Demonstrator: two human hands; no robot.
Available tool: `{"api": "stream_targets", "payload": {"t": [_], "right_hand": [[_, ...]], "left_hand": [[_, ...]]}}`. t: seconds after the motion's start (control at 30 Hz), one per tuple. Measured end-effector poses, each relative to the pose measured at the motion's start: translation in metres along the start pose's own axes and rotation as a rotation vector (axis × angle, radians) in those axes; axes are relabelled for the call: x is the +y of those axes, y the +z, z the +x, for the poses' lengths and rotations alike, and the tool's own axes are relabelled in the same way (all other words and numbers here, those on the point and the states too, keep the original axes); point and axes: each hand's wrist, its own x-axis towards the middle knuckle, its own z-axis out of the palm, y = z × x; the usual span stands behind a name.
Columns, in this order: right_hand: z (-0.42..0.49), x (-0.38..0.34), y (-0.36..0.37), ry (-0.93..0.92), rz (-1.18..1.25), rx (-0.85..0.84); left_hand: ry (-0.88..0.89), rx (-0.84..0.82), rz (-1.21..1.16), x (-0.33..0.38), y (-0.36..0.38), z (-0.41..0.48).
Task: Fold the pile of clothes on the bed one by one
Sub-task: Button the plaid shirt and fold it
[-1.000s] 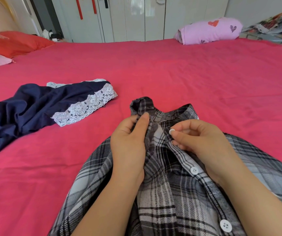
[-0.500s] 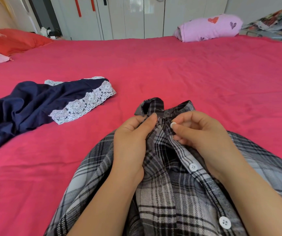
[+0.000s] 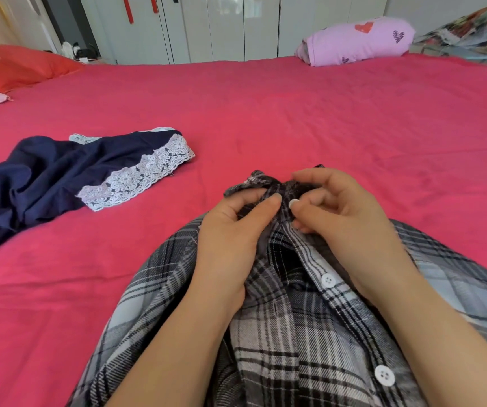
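Our left hand [image 3: 230, 239] and right hand [image 3: 345, 218] both pinch the collar of the grey-and-black plaid flannel shirt [image 3: 280, 333]. Shirt spreads over the pink bed [image 3: 295, 113] beneath the fingers [image 3: 318, 176]. Navy lace-trimmed garment [image 3: 60, 171] lies well left of them.

Bed [image 3: 295, 118] in pink sheet; white wardrobe doors [image 3: 224, 27] behind; daylit.

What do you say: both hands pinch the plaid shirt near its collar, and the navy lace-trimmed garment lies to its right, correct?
Wrong side. The head view shows the navy lace-trimmed garment lying left of the plaid shirt; the left hand and right hand do both pinch that shirt near its collar.
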Motion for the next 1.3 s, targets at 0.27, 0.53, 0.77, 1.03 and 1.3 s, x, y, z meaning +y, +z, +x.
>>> {"api": "stream_targets", "payload": {"t": [0.27, 0.53, 0.77, 1.03, 1.3], "right_hand": [[-0.001, 0.001, 0.001, -0.041, -0.244, 0.119], [-0.004, 0.0, 0.005, -0.192, -0.529, 0.174], [-0.004, 0.002, 0.006, -0.227, -0.733, 0.202], [-0.006, -0.003, 0.011, -0.208, -0.507, 0.156], [-0.004, 0.005, 0.009, -0.202, -0.741, 0.194]], "left_hand": [[0.023, 0.014, 0.051, -0.003, -0.002, 0.002], [0.224, 0.052, 0.331, -0.004, -0.001, 0.002], [0.287, 0.047, 0.469, -0.005, 0.002, 0.0], [0.135, 0.041, 0.263, -0.006, 0.0, 0.003], [0.153, -0.044, 0.172, -0.003, 0.002, 0.001]]}}
